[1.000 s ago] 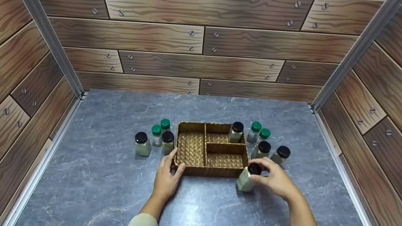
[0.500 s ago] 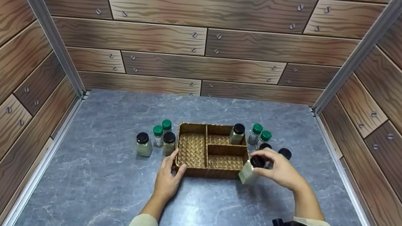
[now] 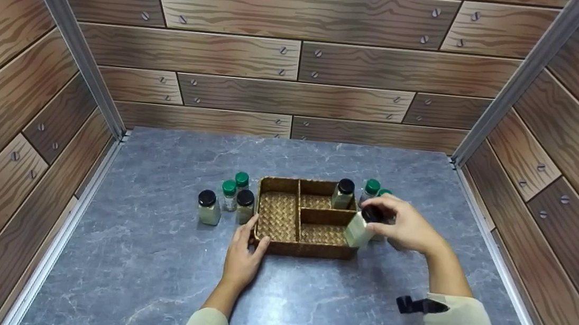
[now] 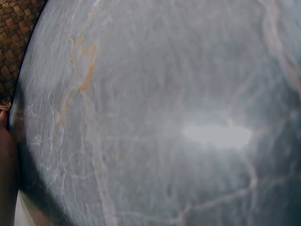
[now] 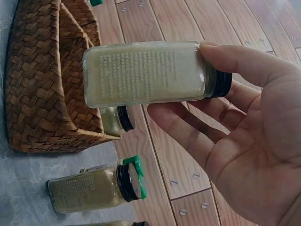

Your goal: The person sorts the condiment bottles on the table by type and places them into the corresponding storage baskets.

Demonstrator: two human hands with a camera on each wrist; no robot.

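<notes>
My right hand pinches a glass spice jar with a black lid between thumb and fingers. The jar, filled with pale powder, is tilted over the right end of a woven divided basket. In the right wrist view, printed text shows on the jar, gripped near its lid. My left hand rests against the basket's front left corner, fingers along the left side and thumb on the front wall. Another black-lidded jar stands in the back right compartment. Only the left hand's edge shows in the left wrist view.
Left of the basket stand two black-lidded jars and two green-capped jars. To its right are green-capped jars, with black-lidded jars largely hidden by my right hand in the head view. Wood-patterned walls enclose the grey marbled table.
My right hand has lifted the jar off the table and moved it up and away from me, from beside the basket's front right corner to over its right end. The left hand stays put.
</notes>
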